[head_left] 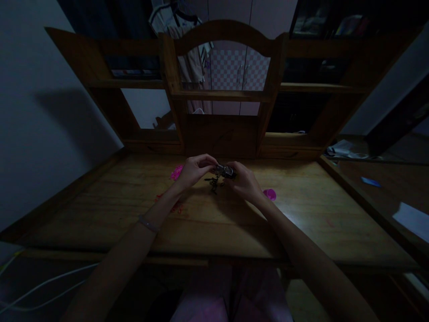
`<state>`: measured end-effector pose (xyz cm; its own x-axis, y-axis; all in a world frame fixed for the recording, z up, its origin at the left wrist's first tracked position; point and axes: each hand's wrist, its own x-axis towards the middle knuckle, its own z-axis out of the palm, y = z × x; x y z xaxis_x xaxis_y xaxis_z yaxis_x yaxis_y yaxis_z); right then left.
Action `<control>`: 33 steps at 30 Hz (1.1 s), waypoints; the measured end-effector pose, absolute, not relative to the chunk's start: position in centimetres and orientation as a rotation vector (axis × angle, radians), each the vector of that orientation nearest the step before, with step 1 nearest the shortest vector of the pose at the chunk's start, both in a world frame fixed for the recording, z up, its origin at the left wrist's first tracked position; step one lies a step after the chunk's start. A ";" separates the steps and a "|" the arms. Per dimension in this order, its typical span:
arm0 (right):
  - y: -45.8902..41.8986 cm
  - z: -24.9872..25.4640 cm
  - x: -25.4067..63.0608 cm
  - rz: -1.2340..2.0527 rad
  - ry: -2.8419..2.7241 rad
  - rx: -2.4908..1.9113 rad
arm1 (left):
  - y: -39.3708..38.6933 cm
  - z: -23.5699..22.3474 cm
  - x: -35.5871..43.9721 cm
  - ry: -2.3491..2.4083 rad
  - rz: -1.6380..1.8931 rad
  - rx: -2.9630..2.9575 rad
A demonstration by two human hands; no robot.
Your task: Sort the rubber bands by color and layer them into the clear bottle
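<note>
Above the middle of the desk, both hands hold a small dark, shiny thing [225, 170] that looks partly see-through; I cannot make out its kind. My left hand [197, 170] pinches its left end between thumb and fingers. Around its right end my right hand [245, 180] is closed. Just below, a loose heap of small black pieces [213, 183] lies on the wood. Bright pink small pieces [176, 172] are piled left of my left hand. Red thin pieces [176, 206] lie nearer, partly hidden by my left forearm. Beside my right wrist is a magenta cup-like container [270, 194].
The wooden desk [117, 210] has a shelf unit [221, 96] rising along its back edge. A side surface at right carries a blue card-like item [370, 181] and white paper [412, 220]. White cables [50, 281] hang at lower left. The room is dim.
</note>
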<state>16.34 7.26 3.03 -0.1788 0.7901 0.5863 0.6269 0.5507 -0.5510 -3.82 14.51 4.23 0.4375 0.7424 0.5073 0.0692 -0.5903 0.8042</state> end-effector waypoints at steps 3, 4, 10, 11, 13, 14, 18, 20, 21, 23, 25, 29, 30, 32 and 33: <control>7.2 3.1 16.3 0.231 -1.880 -1.160 | 14.4 4.4 -3.9 0.623 1.220 2.000; 7.2 3.2 16.3 0.235 -1.876 -1.158 | 14.4 4.4 -3.9 0.604 1.240 2.003; 7.1 3.2 16.2 0.278 -1.869 -1.114 | 14.2 4.3 -3.7 0.685 1.259 1.969; 7.1 3.2 16.2 0.286 -1.867 -1.107 | 14.2 4.3 -3.6 0.696 1.268 1.958; 7.2 3.2 16.1 0.300 -1.858 -1.094 | 14.0 4.3 -3.5 0.716 1.293 1.958; 7.2 3.1 16.1 0.306 -1.853 -1.090 | 13.9 4.3 -3.5 0.731 1.308 1.979; 7.2 3.2 16.1 0.339 -1.843 -1.074 | 13.6 4.7 -3.4 0.782 1.403 2.125; 7.2 3.2 16.1 0.355 -1.836 -1.064 | 13.5 4.9 -3.4 0.773 1.449 2.175; 7.2 3.2 16.1 0.362 -1.834 -1.059 | 13.5 5.0 -3.3 0.767 1.463 2.190; 7.1 3.2 16.1 0.373 -1.828 -1.058 | 13.5 5.2 -3.3 0.761 1.486 2.203; 7.2 3.3 16.1 0.381 -1.820 -1.064 | 13.5 5.3 -3.3 0.755 1.509 2.199; 7.2 3.3 16.1 0.397 -1.799 -1.077 | 13.4 5.5 -3.4 0.777 1.544 2.214; 7.1 3.3 16.1 0.404 -1.799 -1.079 | 13.3 5.6 -3.5 0.784 1.538 2.223; 7.1 3.4 16.2 0.417 -1.797 -1.085 | 13.3 5.6 -3.5 0.780 1.503 2.233; 7.1 3.4 16.2 0.424 -1.795 -1.089 | 13.2 5.6 -3.5 0.769 1.481 2.228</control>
